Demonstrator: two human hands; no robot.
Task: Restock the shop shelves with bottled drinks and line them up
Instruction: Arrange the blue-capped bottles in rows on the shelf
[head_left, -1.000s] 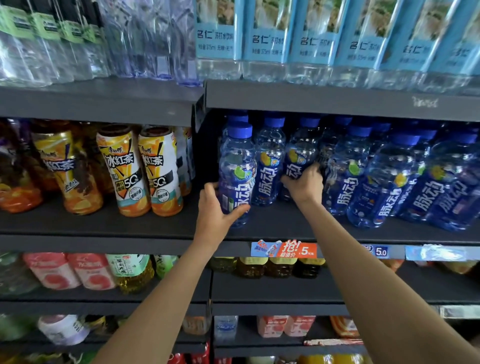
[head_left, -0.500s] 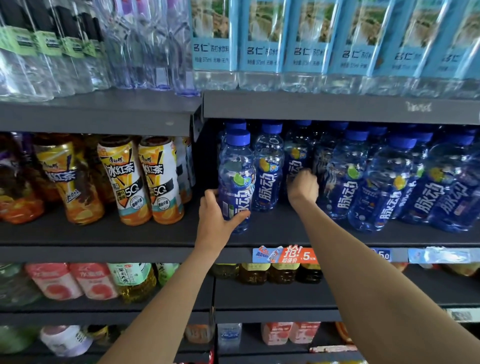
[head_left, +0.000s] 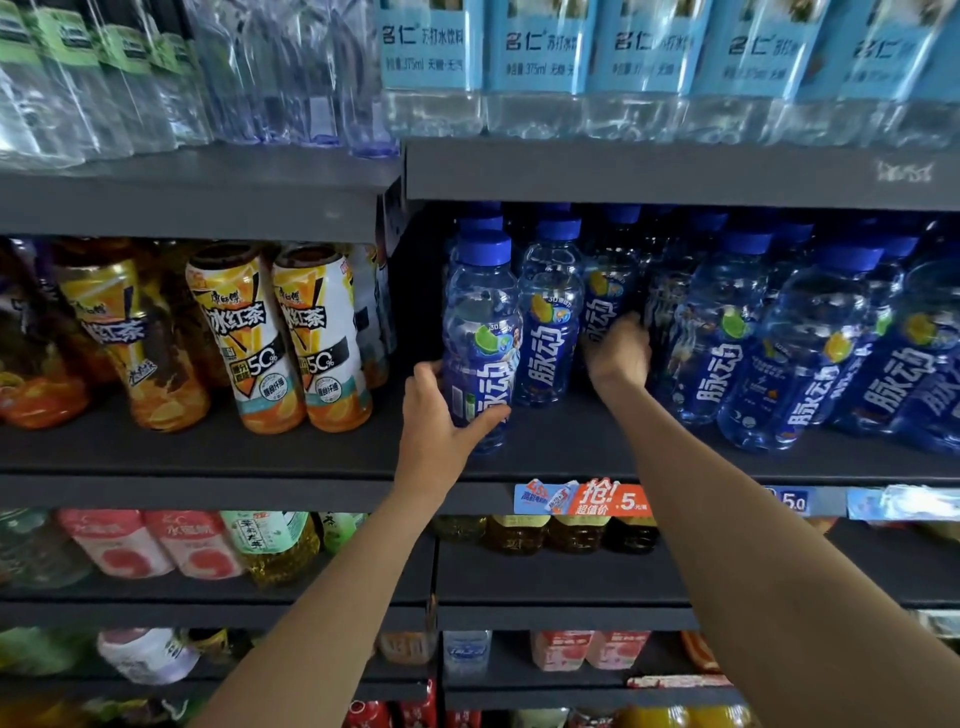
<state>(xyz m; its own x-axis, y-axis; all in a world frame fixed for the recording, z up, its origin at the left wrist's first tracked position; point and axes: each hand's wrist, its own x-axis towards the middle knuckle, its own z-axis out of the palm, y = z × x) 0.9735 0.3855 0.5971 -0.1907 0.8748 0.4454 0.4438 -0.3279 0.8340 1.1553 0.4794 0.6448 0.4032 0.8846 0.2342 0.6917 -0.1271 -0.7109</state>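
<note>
My left hand (head_left: 434, 431) is wrapped round the lower half of the front blue-capped sports drink bottle (head_left: 480, 332), thumb across its blue label and fingers (head_left: 423, 371) curled behind its left side. That bottle stands upright on the dark middle shelf (head_left: 311, 457), close to the shelf's front edge, at the left end of the blue bottles.

Just right of it and a little further back stands a second blue bottle (head_left: 551, 317) with an orange fruit mark on its label. My right hand (head_left: 618, 348) reaches past that one to a third blue bottle (head_left: 608, 296) deeper in. My fingers there are curled against its lower label, but I cannot tell whether they grip it or only press on it.

Further right of the front bottle, more blue bottles (head_left: 810, 353) stand crowded and leaning. Left of it, beyond the shelf divider, are iced tea bottles (head_left: 283, 338) with yellow and white wraps. Below its shelf edge hangs an orange price tag (head_left: 608, 501). Above it, the upper shelf carries water bottles with light-blue labels (head_left: 535, 47).
</note>
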